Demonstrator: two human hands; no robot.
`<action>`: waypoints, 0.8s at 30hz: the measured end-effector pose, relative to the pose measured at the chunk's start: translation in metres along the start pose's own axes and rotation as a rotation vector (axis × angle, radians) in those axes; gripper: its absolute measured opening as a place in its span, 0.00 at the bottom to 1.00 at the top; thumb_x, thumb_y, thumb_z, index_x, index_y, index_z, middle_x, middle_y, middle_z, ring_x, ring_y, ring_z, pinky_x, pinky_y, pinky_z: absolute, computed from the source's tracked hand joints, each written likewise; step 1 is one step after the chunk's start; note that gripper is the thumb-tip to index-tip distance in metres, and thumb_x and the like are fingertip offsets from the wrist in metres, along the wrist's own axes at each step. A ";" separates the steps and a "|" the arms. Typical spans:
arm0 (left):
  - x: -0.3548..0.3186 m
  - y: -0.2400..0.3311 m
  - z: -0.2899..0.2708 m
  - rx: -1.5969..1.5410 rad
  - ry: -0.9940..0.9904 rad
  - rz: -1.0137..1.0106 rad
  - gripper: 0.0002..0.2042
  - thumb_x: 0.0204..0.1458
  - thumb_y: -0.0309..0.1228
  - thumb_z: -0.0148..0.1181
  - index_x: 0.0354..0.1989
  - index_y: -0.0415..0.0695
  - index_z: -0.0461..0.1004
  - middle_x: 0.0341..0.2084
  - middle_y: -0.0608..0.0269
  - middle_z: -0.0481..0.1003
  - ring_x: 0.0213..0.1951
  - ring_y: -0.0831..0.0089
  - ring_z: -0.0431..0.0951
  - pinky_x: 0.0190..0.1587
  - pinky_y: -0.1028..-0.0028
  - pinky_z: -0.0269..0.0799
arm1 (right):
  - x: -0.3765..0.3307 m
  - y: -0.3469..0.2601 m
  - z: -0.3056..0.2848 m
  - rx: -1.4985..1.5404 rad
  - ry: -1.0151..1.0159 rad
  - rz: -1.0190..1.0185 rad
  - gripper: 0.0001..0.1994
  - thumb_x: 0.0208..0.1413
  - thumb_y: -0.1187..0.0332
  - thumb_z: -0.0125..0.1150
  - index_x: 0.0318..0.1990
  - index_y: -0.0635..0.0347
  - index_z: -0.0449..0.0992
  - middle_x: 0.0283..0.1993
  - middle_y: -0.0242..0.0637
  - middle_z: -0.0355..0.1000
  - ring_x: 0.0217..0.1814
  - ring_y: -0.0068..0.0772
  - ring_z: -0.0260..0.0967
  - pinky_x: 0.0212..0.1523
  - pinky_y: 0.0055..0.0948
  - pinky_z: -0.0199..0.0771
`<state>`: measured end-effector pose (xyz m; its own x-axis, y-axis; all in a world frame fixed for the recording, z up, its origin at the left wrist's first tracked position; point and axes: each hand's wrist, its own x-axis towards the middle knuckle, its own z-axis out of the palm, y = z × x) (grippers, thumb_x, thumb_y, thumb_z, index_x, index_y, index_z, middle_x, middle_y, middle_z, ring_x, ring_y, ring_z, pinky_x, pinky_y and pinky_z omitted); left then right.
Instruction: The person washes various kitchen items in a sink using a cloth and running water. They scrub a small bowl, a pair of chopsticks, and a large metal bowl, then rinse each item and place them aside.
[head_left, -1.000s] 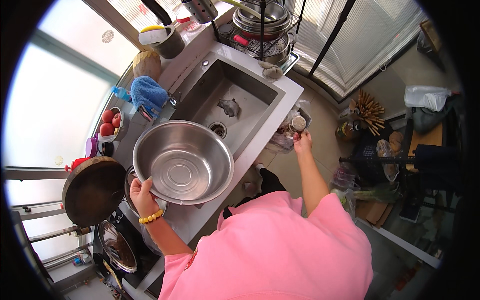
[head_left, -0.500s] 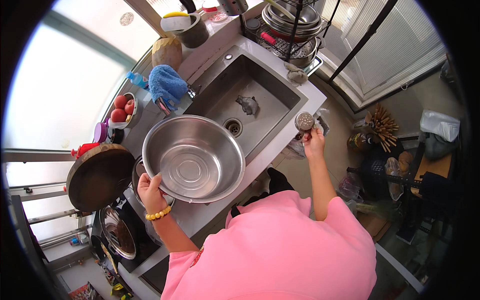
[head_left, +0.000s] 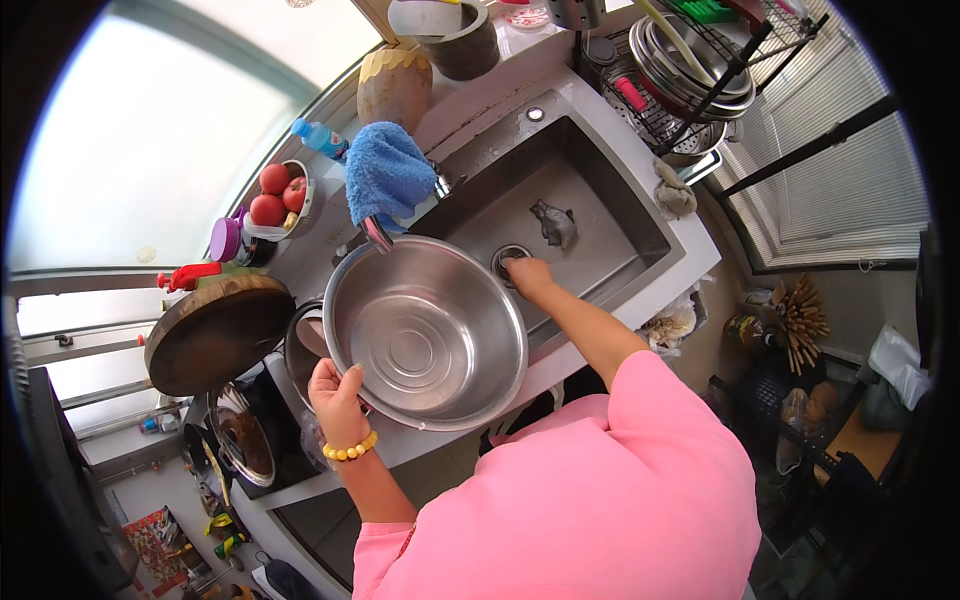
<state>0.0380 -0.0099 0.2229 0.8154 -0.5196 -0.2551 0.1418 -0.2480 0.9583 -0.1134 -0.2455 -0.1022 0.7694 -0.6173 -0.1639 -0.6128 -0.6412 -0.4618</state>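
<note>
Left fingers (head_left: 329, 384) are gripping a round silver basin (head_left: 420, 345), right fingers (head_left: 519, 269), hold unclear, touching a metal drain (head_left: 511, 251), a dark-grey lump (head_left: 555, 224) lying just beyond.

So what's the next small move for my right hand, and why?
Probably press down gently at the drain: your right hand is right at its opening, while your left hand holds the metal basin by its rim. What lies beneath the right hand is hidden, so that's a guess.

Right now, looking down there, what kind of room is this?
Most likely a kitchen: there's a sink with a drain, a big metal basin, and a stack of bowls on a rack.
</note>
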 end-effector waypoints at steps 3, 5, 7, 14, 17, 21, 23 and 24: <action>0.006 -0.005 0.004 0.012 0.029 -0.013 0.09 0.46 0.19 0.56 0.22 0.45 0.63 0.15 0.75 0.64 0.14 0.90 0.58 0.15 0.87 0.51 | 0.014 0.009 0.039 -0.201 -0.104 -0.093 0.08 0.48 0.69 0.52 0.35 0.59 0.75 0.31 0.40 0.76 0.36 0.42 0.74 0.35 0.40 0.74; 0.004 -0.003 0.009 0.012 0.050 -0.046 0.09 0.46 0.19 0.56 0.22 0.44 0.63 0.15 0.75 0.65 0.15 0.90 0.58 0.15 0.87 0.52 | 0.011 0.014 0.053 -0.303 -0.242 -0.134 0.10 0.49 0.71 0.51 0.38 0.59 0.75 0.41 0.41 0.73 0.45 0.38 0.71 0.43 0.36 0.72; 0.005 -0.003 0.017 -0.002 0.065 -0.059 0.09 0.46 0.19 0.56 0.22 0.44 0.63 0.15 0.75 0.64 0.15 0.90 0.58 0.15 0.87 0.53 | 0.004 0.021 0.059 -0.298 -0.274 -0.121 0.11 0.50 0.71 0.50 0.40 0.59 0.74 0.47 0.42 0.70 0.50 0.36 0.68 0.45 0.35 0.70; 0.016 -0.022 0.038 -0.004 0.066 -0.064 0.12 0.46 0.19 0.56 0.19 0.46 0.59 0.14 0.77 0.62 0.14 0.90 0.56 0.13 0.86 0.54 | 0.020 0.038 0.012 0.236 -0.080 0.177 0.12 0.46 0.75 0.53 0.41 0.60 0.74 0.42 0.48 0.69 0.47 0.51 0.67 0.48 0.41 0.68; 0.026 -0.048 0.053 -0.059 0.128 -0.100 0.13 0.45 0.20 0.57 0.18 0.47 0.58 0.12 0.77 0.59 0.12 0.89 0.55 0.10 0.85 0.55 | 0.037 0.032 -0.053 0.300 0.323 0.133 0.11 0.46 0.74 0.54 0.39 0.59 0.75 0.40 0.46 0.70 0.44 0.51 0.68 0.46 0.42 0.69; 0.038 -0.097 0.072 -0.149 0.187 -0.137 0.11 0.42 0.18 0.54 0.18 0.48 0.60 0.13 0.75 0.62 0.12 0.87 0.57 0.11 0.83 0.57 | 0.056 0.053 -0.079 0.092 0.253 0.258 0.14 0.46 0.75 0.55 0.43 0.54 0.74 0.44 0.45 0.68 0.45 0.52 0.66 0.45 0.42 0.70; 0.041 -0.123 0.079 -0.169 0.246 -0.164 0.13 0.42 0.18 0.55 0.18 0.47 0.57 0.12 0.73 0.61 0.11 0.85 0.58 0.10 0.82 0.59 | 0.052 0.061 -0.071 -0.025 0.102 0.303 0.16 0.45 0.75 0.55 0.44 0.52 0.74 0.47 0.45 0.65 0.48 0.52 0.64 0.45 0.43 0.70; 0.041 -0.133 0.081 -0.204 0.267 -0.185 0.12 0.42 0.18 0.54 0.18 0.47 0.57 0.13 0.73 0.61 0.11 0.85 0.59 0.10 0.81 0.60 | 0.049 0.064 -0.066 -0.085 0.029 0.323 0.17 0.45 0.75 0.55 0.45 0.51 0.73 0.49 0.44 0.64 0.49 0.52 0.64 0.45 0.44 0.71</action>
<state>0.0072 -0.0641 0.0747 0.8795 -0.2434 -0.4090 0.3866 -0.1360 0.9122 -0.1263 -0.3467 -0.0825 0.5282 -0.8068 -0.2647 -0.8380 -0.4450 -0.3159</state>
